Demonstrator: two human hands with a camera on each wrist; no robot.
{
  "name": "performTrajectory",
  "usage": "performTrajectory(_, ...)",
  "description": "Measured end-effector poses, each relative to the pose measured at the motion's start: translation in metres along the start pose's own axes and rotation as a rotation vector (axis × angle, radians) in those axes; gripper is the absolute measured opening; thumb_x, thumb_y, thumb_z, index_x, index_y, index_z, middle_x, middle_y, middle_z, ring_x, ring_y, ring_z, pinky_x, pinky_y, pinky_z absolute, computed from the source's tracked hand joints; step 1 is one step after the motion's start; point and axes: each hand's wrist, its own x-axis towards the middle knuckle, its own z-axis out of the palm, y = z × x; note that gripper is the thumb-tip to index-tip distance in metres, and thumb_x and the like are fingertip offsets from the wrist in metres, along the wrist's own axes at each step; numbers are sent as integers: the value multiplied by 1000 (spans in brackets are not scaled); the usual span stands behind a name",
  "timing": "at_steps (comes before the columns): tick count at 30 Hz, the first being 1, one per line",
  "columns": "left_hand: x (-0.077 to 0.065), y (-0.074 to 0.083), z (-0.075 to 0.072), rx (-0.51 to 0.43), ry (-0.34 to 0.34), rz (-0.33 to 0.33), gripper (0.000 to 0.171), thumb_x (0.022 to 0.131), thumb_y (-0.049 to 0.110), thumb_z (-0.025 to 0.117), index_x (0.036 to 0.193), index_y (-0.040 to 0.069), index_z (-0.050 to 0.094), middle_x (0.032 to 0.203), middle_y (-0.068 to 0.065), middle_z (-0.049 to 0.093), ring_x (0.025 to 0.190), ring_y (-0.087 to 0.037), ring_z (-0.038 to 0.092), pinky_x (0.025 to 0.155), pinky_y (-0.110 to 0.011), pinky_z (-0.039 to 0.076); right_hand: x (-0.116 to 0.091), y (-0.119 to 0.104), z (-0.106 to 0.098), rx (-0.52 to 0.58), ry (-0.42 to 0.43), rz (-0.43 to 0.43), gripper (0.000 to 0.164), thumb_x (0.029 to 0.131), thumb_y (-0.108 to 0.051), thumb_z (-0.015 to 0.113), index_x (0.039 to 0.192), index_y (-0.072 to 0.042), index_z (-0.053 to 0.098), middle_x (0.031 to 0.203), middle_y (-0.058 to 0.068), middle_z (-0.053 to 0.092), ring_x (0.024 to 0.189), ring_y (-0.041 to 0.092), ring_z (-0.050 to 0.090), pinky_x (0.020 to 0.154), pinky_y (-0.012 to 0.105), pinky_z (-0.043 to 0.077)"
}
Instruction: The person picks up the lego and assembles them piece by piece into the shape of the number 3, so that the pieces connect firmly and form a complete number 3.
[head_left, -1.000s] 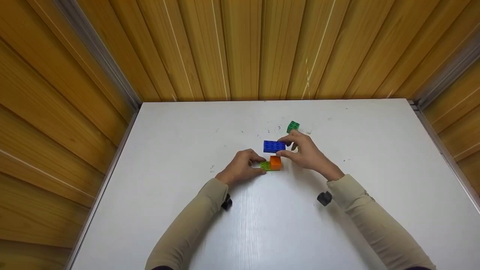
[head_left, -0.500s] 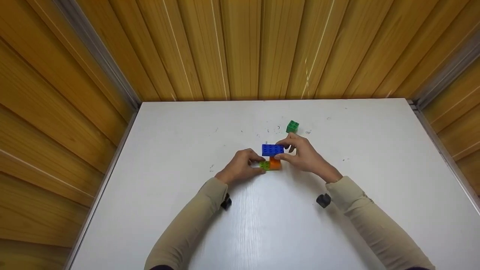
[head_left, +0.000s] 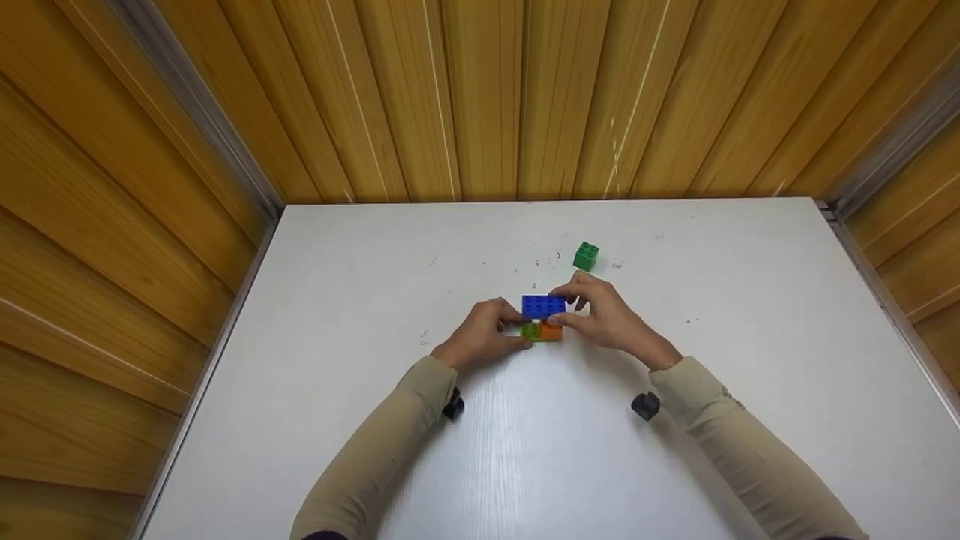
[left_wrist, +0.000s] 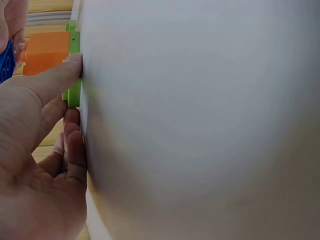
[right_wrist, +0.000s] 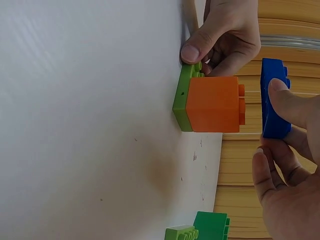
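Observation:
My left hand (head_left: 484, 332) pinches the left end of a flat light green toy brick (right_wrist: 181, 102), which lies on the white table. An orange block (right_wrist: 214, 105) stands on that brick's right end, its studs facing up. With thumb and fingers, my right hand (head_left: 606, 316) grips a blue eight-stud brick (head_left: 541, 306) by its right end. In the right wrist view a gap shows between the blue brick and the orange studs. From the head view the blue brick overlaps the back of the orange block. Only a corner of the blue brick (left_wrist: 7, 62) shows in the left wrist view.
A dark green block (head_left: 586, 256) sits on the table (head_left: 360, 255) beyond my right hand. Beside it, a light green studded brick (right_wrist: 181, 233) shows in the right wrist view. Wood-patterned walls (head_left: 480, 97) stand behind and at both sides.
My right hand has brought the blue brick toward me and slightly left, from behind the orange block to over it. My left hand has kept its place on the light green brick.

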Motion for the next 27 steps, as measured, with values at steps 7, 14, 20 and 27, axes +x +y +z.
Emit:
performTrajectory(7, 0, 0, 0, -3, -3, -2, 37, 90, 23, 89, 123, 8, 81, 110, 0, 68, 101, -15, 61, 95, -31, 58, -1, 0, 3, 4, -12, 8, 38, 94, -20, 84, 129, -7, 76, 109, 9, 63, 109, 32, 61, 93, 54, 54)
performTrajectory(14, 0, 0, -1, -3, -1, 14, 36, 90, 22, 89, 121, 8, 81, 110, 0, 68, 101, -15, 62, 95, -31, 58, -1, 2, 4, -4, -19, 9, 40, 95, -18, 84, 132, -5, 75, 111, 10, 64, 109, 30, 62, 94, 53, 54)
performTrajectory(20, 1, -2, -1, 12, 1, 57, 34, 89, 21, 90, 119, 7, 81, 110, -3, 70, 101, -14, 64, 93, -31, 58, -1, 3, 6, -27, -10, -14, 37, 94, -16, 84, 128, -4, 76, 109, 10, 65, 106, 28, 67, 87, 39, 54)
performTrajectory(27, 1, -2, -2, 8, 3, 55, 34, 89, 21, 90, 118, 7, 81, 110, -3, 69, 101, -14, 63, 93, -30, 58, -1, 6, 9, -16, -18, -4, 37, 94, -15, 84, 128, -4, 76, 109, 9, 64, 103, 27, 63, 88, 43, 53)
